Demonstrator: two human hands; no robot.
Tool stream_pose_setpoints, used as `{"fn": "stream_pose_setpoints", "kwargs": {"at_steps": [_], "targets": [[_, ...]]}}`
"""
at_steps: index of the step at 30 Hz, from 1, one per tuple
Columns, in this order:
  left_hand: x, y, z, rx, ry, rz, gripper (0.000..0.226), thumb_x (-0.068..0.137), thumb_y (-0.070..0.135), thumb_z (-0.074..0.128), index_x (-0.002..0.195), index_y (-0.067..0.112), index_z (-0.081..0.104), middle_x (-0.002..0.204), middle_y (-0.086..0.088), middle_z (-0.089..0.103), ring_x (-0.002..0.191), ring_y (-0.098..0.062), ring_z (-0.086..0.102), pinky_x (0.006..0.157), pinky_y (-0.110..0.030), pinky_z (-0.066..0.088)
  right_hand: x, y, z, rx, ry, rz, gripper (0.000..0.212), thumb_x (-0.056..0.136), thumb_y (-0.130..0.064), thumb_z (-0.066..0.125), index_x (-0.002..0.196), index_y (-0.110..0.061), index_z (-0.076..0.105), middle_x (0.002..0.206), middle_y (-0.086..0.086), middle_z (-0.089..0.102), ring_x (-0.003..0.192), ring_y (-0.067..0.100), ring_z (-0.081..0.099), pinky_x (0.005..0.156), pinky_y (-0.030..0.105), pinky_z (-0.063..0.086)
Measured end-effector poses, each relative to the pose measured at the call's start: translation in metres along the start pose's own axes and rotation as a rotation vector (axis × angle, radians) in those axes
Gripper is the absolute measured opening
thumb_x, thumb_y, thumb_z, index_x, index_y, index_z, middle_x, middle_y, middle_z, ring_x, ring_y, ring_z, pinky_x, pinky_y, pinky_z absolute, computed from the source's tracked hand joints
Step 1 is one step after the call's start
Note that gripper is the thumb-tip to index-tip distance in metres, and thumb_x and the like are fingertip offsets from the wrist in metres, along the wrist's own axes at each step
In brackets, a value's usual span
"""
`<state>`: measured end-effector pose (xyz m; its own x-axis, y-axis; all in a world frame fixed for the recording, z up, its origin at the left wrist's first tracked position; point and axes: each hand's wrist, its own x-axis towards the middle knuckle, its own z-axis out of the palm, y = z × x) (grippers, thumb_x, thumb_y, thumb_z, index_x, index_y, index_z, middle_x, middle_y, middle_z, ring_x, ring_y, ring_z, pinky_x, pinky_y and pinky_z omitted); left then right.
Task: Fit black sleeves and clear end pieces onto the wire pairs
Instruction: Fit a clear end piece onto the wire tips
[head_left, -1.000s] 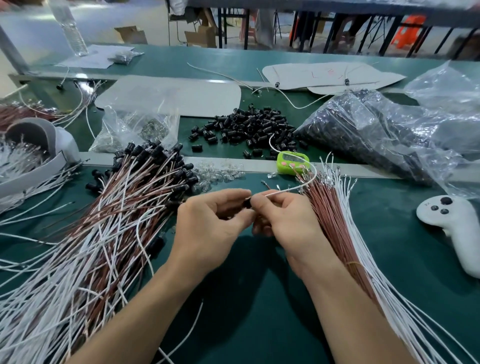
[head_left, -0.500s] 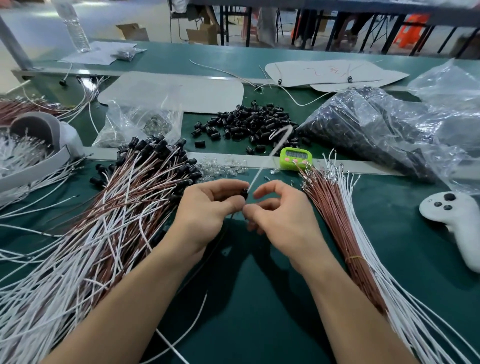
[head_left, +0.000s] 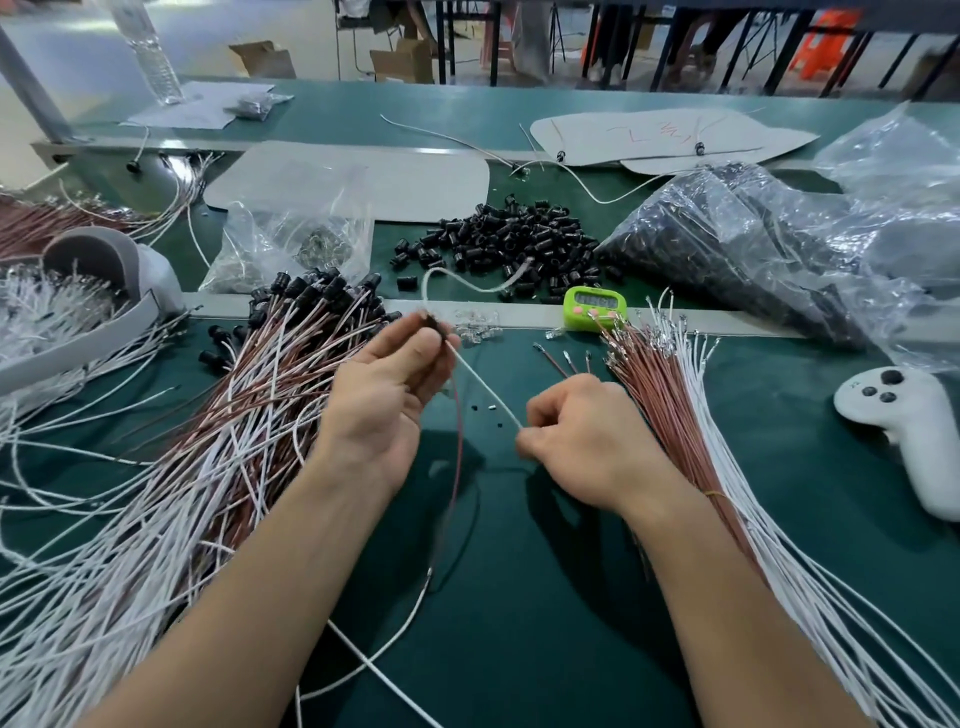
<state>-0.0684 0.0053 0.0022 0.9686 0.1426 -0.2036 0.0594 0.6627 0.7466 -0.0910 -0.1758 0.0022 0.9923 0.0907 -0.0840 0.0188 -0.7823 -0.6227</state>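
Right now the left hand (head_left: 387, 384) pinches a small black sleeve (head_left: 432, 323) at its fingertips just above the green bench (head_left: 545, 597), while the right hand (head_left: 582, 441), curled tight, grips the white wire (head_left: 485, 395) running straight from that sleeve. Thin, light and limp, the wire probably handles best pinched close to the sleeve, which looks small and slippery. Loose sleeves (head_left: 519, 234) lie heaped farther back and bundled wires (head_left: 234, 415) at both sides, in what looks like a workshop.
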Motion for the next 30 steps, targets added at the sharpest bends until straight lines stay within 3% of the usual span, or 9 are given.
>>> {"fn": "stream_pose_setpoints", "kwargs": {"at_steps": [4,9,12,15,18,20,23,25,30], "targets": [[0.008,0.019,-0.014,-0.111,0.018,0.066,0.018,0.076,0.003,0.068,0.078,0.015,0.082,0.086,-0.008,0.077,0.079,-0.017,0.075,0.074,-0.023,0.060,0.001,0.011,-0.018,-0.252,0.219,0.108,0.025,0.072,-0.038,0.061,0.060,-0.016,0.060,0.048,-0.004,0.051,0.057,0.021,0.053,0.053,0.027,0.032],[0.010,0.026,-0.020,-0.157,0.048,0.094,0.016,0.076,0.003,0.069,0.083,0.012,0.080,0.086,-0.008,0.077,0.080,-0.017,0.075,0.076,-0.023,0.060,0.003,0.014,-0.022,-0.383,0.501,0.210,0.013,0.083,-0.035,0.070,0.083,-0.022,0.071,0.080,-0.001,0.069,0.088,0.029,0.063,0.080,0.037,0.039],[0.006,0.015,-0.012,-0.032,0.033,0.081,0.018,0.073,0.003,0.069,0.079,0.015,0.081,0.084,-0.006,0.077,0.078,-0.016,0.074,0.074,-0.023,0.060,0.001,0.004,-0.009,-0.378,0.598,0.042,0.069,0.075,-0.030,0.085,0.139,-0.022,0.059,0.144,0.007,0.056,0.133,0.028,0.048,0.115,0.040,0.026],[-0.001,0.002,-0.001,0.061,-0.011,0.053,0.017,0.069,0.003,0.070,0.074,0.015,0.081,0.079,-0.005,0.077,0.074,-0.015,0.074,0.070,-0.022,0.060,-0.006,-0.018,0.011,-0.297,0.552,-0.192,0.088,0.075,-0.021,0.086,0.152,-0.022,0.045,0.161,0.007,0.036,0.149,0.024,0.030,0.126,0.037,0.017],[-0.006,-0.008,0.004,0.093,-0.054,-0.008,0.020,0.067,0.004,0.070,0.085,0.011,0.076,0.081,-0.007,0.077,0.072,-0.017,0.075,0.065,-0.021,0.060,-0.011,-0.028,0.032,0.072,0.283,-0.288,0.080,0.090,-0.016,0.074,0.157,-0.030,0.033,0.153,-0.001,0.050,0.139,0.015,0.047,0.119,0.033,0.037],[-0.008,-0.012,0.004,0.114,-0.063,-0.022,0.021,0.066,0.004,0.070,0.084,0.011,0.075,0.083,-0.008,0.077,0.073,-0.018,0.075,0.065,-0.021,0.060,-0.009,-0.025,0.036,0.211,0.187,-0.226,0.062,0.099,-0.020,0.064,0.152,-0.039,0.038,0.117,-0.006,0.072,0.100,0.013,0.066,0.093,0.029,0.052],[-0.004,-0.009,0.002,0.075,-0.044,0.009,0.017,0.068,0.004,0.069,0.079,0.013,0.077,0.081,-0.007,0.076,0.074,-0.016,0.073,0.069,-0.022,0.060,-0.001,-0.015,0.029,0.138,0.240,-0.202,0.013,0.103,-0.032,0.058,0.098,-0.025,0.066,0.063,-0.003,0.058,0.065,0.020,0.053,0.066,0.040,0.045],[0.000,-0.002,-0.001,-0.013,-0.025,0.033,0.016,0.070,0.003,0.068,0.074,0.014,0.078,0.080,-0.006,0.075,0.075,-0.016,0.073,0.071,-0.022,0.060,-0.002,-0.011,0.024,0.069,0.253,-0.157,0.037,0.102,-0.038,0.055,0.070,-0.020,0.052,0.057,-0.002,0.051,0.064,0.026,0.048,0.060,0.040,0.037],[0.008,0.017,-0.014,-0.146,0.019,0.053,0.020,0.075,0.003,0.066,0.072,0.016,0.081,0.083,-0.005,0.077,0.079,-0.014,0.075,0.072,-0.021,0.059,-0.004,-0.006,0.016,-0.253,0.250,-0.020,0.040,0.098,-0.039,0.051,0.065,-0.016,0.052,0.060,-0.002,0.055,0.070,0.034,0.053,0.064,0.037,0.039]]}}
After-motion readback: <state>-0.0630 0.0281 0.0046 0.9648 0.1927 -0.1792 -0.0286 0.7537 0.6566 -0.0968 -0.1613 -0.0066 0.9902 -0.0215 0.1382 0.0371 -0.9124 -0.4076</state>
